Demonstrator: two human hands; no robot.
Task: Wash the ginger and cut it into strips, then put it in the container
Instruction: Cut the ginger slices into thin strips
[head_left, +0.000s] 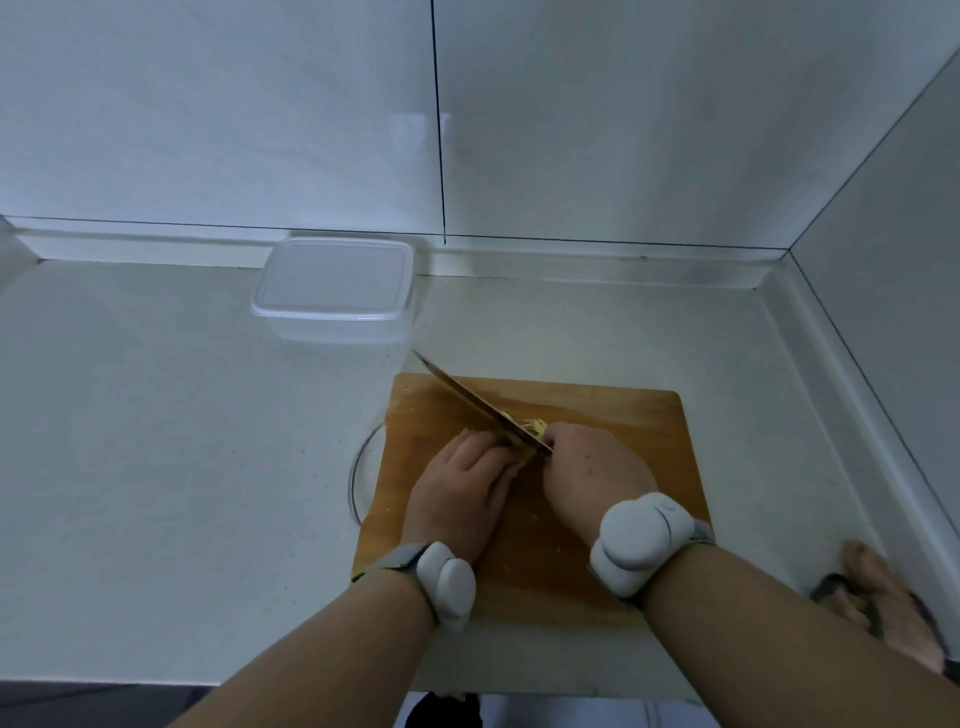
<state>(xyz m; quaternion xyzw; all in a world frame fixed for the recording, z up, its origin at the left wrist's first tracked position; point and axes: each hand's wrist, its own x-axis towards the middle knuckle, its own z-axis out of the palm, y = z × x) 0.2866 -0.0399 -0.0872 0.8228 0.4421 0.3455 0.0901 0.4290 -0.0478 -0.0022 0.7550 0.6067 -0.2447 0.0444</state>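
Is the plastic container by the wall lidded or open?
Lidded: the container by the wall carries a flat translucent lid whose rim overhangs its walls. Contents cannot be told.

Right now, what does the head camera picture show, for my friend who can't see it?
Two hands cut pale yellow ginger on a wooden cutting board: the right hand grips a steel kitchen knife, the left hand holds the ginger down. A lidded clear plastic container waits behind on the white counter.

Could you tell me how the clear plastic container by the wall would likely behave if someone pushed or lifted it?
The clear plastic container looks thin-walled and shows nothing inside, so it is probably very light and would slide easily on the smooth countertop. Its low, wide shape suggests it would skid rather than tip. The lid may flex under a firm grip.
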